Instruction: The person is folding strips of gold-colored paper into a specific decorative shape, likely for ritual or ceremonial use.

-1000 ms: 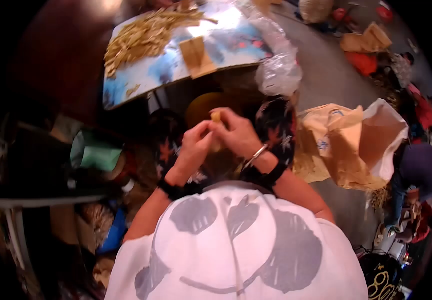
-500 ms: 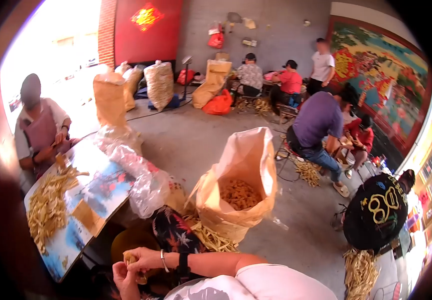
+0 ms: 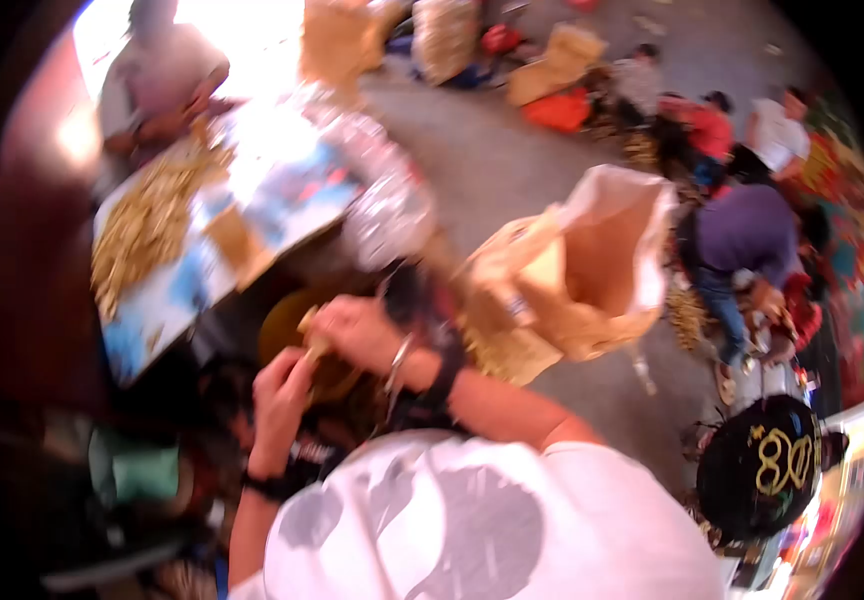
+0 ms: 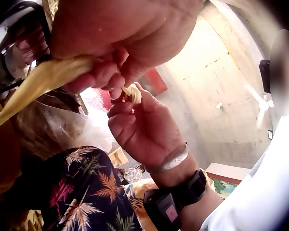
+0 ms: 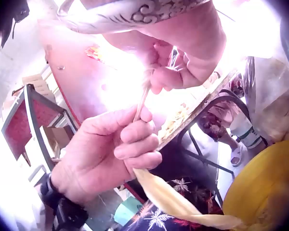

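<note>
**Yellow strip (image 5: 166,193) runs from one grip to the other**

The person's left hand (image 5: 101,154) has its fingers curled round the strip, whose wider, loose tail hangs out below the grip. Between the two grips the strip is narrow. The right hand (image 4: 147,122) pinches its other end, where a small pale coil (image 4: 133,94) shows at the fingers. A silver bracelet (image 4: 174,160) circles the right wrist. The hands are close together, near leaf-print trousers (image 4: 86,185) and a round yellow container (image 5: 262,180). A heap of similar strips (image 3: 147,225) lies on the blue-and-white table (image 3: 187,285); a paper sack (image 3: 542,265) stands open to the person's right.
</note>
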`<state>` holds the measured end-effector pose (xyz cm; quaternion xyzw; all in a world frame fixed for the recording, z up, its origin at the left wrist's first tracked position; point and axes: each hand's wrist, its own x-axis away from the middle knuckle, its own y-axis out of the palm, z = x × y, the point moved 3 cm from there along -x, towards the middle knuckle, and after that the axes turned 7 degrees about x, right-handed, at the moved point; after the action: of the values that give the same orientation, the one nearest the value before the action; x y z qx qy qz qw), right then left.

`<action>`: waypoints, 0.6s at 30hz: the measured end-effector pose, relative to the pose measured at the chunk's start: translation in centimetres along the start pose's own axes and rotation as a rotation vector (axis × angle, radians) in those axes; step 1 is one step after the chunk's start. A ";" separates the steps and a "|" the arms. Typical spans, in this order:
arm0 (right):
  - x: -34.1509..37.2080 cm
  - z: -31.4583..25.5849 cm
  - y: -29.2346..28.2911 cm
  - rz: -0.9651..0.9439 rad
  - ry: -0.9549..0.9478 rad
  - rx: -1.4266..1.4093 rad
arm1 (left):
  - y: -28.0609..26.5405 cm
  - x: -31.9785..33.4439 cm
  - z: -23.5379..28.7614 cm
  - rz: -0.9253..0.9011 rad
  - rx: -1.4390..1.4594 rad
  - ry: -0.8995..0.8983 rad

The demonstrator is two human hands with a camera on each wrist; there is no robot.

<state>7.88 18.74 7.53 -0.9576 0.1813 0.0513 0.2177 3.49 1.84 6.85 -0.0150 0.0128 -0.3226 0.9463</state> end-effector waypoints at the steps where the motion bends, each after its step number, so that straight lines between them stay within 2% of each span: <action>1: -0.1 0.1 0.2 0.035 0.006 0.008 | -0.1 0.2 -0.1 -0.008 0.009 -0.029; 2: -0.3 0.8 0.7 0.071 -0.036 0.017 | 0.0 0.3 0.2 -0.001 -0.093 0.067; 3: -0.4 1.6 1.3 0.074 0.049 -0.084 | 0.1 0.5 -0.2 0.041 -0.112 0.167; 5: -0.4 1.1 1.8 0.021 0.175 -0.242 | 0.3 1.0 -0.2 0.075 -0.137 0.218; 7: -0.6 1.5 1.6 0.050 0.197 -0.252 | 0.8 1.3 0.4 0.061 -0.157 0.190; 8: -0.7 2.3 2.5 0.024 0.226 -0.359 | 0.5 1.2 -0.2 0.070 -0.163 0.260; 11: -0.6 2.3 2.9 -0.036 0.260 -0.497 | 0.5 1.3 -0.2 0.113 -0.184 0.216; 12: -0.6 1.6 3.0 -0.112 0.250 -0.471 | 0.1 1.3 -0.5 0.146 -0.147 0.149; 14: -0.2 -0.2 2.5 -0.242 0.231 -0.403 | 0.0 0.9 -1.1 0.202 -0.115 0.194; 17: -0.3 1.7 3.4 -0.252 0.020 -0.241 | -0.4 0.5 -2.1 0.209 -0.045 0.197; 18: -0.4 1.9 3.2 -0.248 0.025 -0.227 | -0.5 0.5 -2.2 0.201 -0.017 0.188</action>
<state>6.32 16.95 4.64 -0.9917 0.0573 0.0322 0.1105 3.49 1.09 4.66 0.0087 0.1056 -0.2259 0.9684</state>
